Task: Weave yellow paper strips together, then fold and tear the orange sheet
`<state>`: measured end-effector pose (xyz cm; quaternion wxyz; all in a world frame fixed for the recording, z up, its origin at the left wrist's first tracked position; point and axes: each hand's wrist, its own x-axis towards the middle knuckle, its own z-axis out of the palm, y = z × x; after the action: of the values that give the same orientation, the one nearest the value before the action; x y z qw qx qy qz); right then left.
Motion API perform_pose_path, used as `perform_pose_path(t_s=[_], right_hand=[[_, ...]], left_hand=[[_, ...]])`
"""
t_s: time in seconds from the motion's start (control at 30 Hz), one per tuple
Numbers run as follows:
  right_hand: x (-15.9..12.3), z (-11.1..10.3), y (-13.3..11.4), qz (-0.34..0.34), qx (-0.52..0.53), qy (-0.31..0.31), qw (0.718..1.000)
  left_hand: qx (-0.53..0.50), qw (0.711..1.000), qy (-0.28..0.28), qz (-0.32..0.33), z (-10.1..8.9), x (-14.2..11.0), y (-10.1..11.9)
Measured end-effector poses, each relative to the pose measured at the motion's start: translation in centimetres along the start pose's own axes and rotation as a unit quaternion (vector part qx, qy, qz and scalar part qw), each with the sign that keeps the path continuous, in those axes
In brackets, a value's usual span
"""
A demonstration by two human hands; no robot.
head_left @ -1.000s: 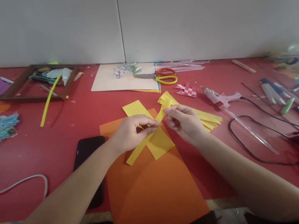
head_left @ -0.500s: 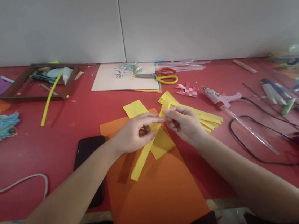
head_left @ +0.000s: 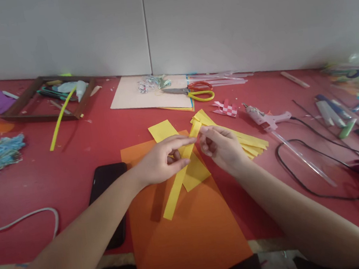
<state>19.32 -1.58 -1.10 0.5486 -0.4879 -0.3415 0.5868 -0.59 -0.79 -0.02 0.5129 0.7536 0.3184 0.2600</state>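
Observation:
A long yellow paper strip (head_left: 177, 188) slants over the orange sheet (head_left: 191, 233), its upper end near my right fingertips. My right hand (head_left: 218, 147) is closed in a pinch at that upper end. My left hand (head_left: 164, 158) lies across the strip from the left, index finger and thumb stretched out and apart, other fingers curled. Its fingertips touch or nearly touch the strip. Beneath lies a wider yellow paper piece (head_left: 162, 131), partly covered by my left hand. A pile of yellow strips (head_left: 249, 141) fans out behind my right hand.
A black phone (head_left: 107, 182) lies left of the orange sheet. Scissors (head_left: 200, 91) rest on paper sheets at the back. A pink glue gun (head_left: 266, 119) with a looping black cord lies right. A wooden frame (head_left: 45, 118) holding small tools stands back left.
The strip's lower end has swung slightly to the right. My right fingertips have shifted a little up along its upper end. My left hand has barely moved.

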Motion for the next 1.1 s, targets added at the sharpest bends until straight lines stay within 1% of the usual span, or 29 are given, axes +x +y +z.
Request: perform_pose_path(t_s=[0.1, 0.23, 0.3, 0.37, 0.47, 0.53, 0.57, 0.67, 0.77, 0.97, 1.1], right_hand=[[-0.1, 0.2, 0.1, 0.000, -0.002, -0.009, 1.000], [-0.2, 0.1, 0.2, -0.006, -0.001, -0.009, 1.000], [-0.3, 0.0, 0.2, -0.013, -0.012, -0.013, 1.000], [-0.6, -0.1, 0.2, -0.022, -0.050, -0.049, 0.997], [-1.1, 0.0, 0.2, -0.019, -0.131, -0.134, 0.982], [-1.4, 0.2, 0.3, -0.014, -0.163, -0.165, 0.973], [-1.5, 0.3, 0.4, -0.018, -0.172, -0.170, 0.970], [-1.4, 0.3, 0.6, -0.043, -0.190, -0.164, 0.967], [-1.2, 0.2, 0.9, -0.055, -0.182, -0.150, 0.970], [-1.1, 0.3, 1.1, -0.095, -0.167, -0.137, 0.972], [-1.2, 0.6, 0.8, -0.096, -0.172, -0.132, 0.972]], left_hand=[[-0.024, 1.000, -0.005, -0.018, -0.1, -0.1, -0.2], [-0.113, 0.992, -0.036, -0.049, 0.2, -0.3, -0.1], [-0.154, 0.986, -0.021, -0.057, 0.2, -0.2, 0.2], [-0.190, 0.979, 0.014, -0.075, 0.3, -0.1, 0.5], [-0.241, 0.959, 0.056, -0.140, 0.2, 0.3, 0.6], [-0.248, 0.951, 0.071, -0.169, 0.2, 0.6, 0.4], [-0.245, 0.951, 0.075, -0.173, 0.2, 0.6, 0.3], [-0.231, 0.957, 0.077, -0.157, 0.1, 0.7, 0.0], [-0.210, 0.963, 0.087, -0.142, 0.1, 0.7, 0.0], [-0.214, 0.963, 0.084, -0.141, 0.1, 0.7, 0.0], [-0.208, 0.964, 0.079, -0.146, 0.2, 0.7, -0.1]])
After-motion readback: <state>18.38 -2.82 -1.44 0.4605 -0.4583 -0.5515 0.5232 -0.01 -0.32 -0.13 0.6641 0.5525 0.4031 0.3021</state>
